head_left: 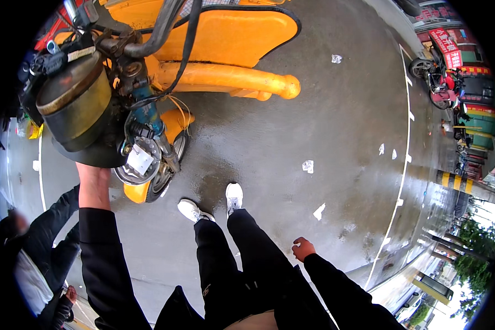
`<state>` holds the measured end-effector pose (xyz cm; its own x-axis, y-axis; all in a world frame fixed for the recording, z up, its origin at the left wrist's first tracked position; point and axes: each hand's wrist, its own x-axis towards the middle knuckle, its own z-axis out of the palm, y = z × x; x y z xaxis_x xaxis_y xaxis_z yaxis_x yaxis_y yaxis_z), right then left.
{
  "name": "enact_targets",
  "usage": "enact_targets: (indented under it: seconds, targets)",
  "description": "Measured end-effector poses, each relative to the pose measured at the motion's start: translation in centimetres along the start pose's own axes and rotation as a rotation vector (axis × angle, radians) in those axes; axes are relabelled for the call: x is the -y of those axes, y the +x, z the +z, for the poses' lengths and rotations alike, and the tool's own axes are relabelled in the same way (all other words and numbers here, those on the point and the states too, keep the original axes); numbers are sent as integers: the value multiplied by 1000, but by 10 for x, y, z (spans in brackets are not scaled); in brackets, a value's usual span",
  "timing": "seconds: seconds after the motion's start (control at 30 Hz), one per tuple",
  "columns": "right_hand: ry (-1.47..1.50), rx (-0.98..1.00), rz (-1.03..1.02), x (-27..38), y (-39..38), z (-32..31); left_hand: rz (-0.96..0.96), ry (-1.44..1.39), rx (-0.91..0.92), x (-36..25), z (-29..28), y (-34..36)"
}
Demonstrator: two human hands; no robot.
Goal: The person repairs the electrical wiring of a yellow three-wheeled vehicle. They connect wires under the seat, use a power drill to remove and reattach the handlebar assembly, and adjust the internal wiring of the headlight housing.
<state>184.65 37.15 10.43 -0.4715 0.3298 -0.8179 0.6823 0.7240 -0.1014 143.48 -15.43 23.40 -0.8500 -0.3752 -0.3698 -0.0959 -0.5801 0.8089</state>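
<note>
My left arm reaches up to a stripped-down orange-yellow motor vehicle. My left hand (92, 172) is behind a large round drum-shaped housing (74, 104), yellowish with a dark rim. Its fingers are hidden, so I cannot see whether it grips the housing. Beside that housing are the handlebar (158, 30), a blue front fork tube (147, 107) with loose cables, and a silver round part (139, 159) bearing a white tag. The front wheel (160, 180) stands below, under an orange mudguard. Low at my right side hangs my right hand (302, 249), its fingers curled in and nothing seen in them.
Orange body panels (231, 33) and a thick orange bumper bar (242, 80) jut out ahead. Wet grey pavement (258, 148) carries scraps of paper (308, 166). A person (44, 258) is at the left. A red motorcycle (443, 82) stands far right beyond a white line.
</note>
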Motion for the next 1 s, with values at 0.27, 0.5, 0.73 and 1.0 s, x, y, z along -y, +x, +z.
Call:
enact_targets:
  seconds: [0.27,0.5,0.73,1.0]
  targets:
    - [-29,-149,-161,-1,31,-16,-188,-87,23,-26,-27,-5]
    - [168,-139,-60,-2,84,-110,-213,-150,79,-21,-16,4]
    - [481,-135,134,29,41,-160,-201,-117,113,-24,-46,3]
    - [-63,88,328,-86,96,-103,-226,-149,-13,11,-19,0]
